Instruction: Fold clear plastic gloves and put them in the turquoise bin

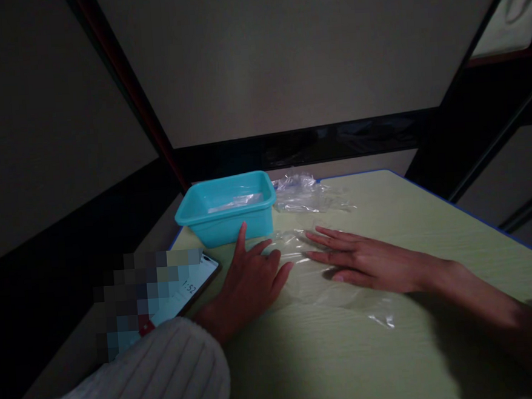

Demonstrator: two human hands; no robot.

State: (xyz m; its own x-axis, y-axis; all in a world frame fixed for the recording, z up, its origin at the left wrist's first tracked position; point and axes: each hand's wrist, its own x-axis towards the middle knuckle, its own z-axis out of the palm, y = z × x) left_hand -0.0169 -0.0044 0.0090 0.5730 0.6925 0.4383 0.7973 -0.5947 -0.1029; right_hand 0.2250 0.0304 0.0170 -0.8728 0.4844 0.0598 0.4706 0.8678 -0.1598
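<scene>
A clear plastic bag [319, 281] lies spread on the table in front of me. My right hand [354, 254] rests flat on its right part, fingers stretched out to the left and a little apart. At the bag's left edge is my left hand [253, 273], its index finger extended toward the turquoise basket [231, 223] and the other fingers loosely bent, with nothing seen in it. Inside the basket lies some clear plastic [236, 202]. Behind the spread bag, touching or close to the basket's right side, sits a crumpled heap of clear plastic bags [304, 194].
A phone [181, 296] with a lit screen lies at the table's left edge, partly blurred out. The pale table [432, 224] has a blue edge. Dark-trimmed panels [283, 58] rise right behind it. At the upper right hangs a pale cloth or bag [504, 25].
</scene>
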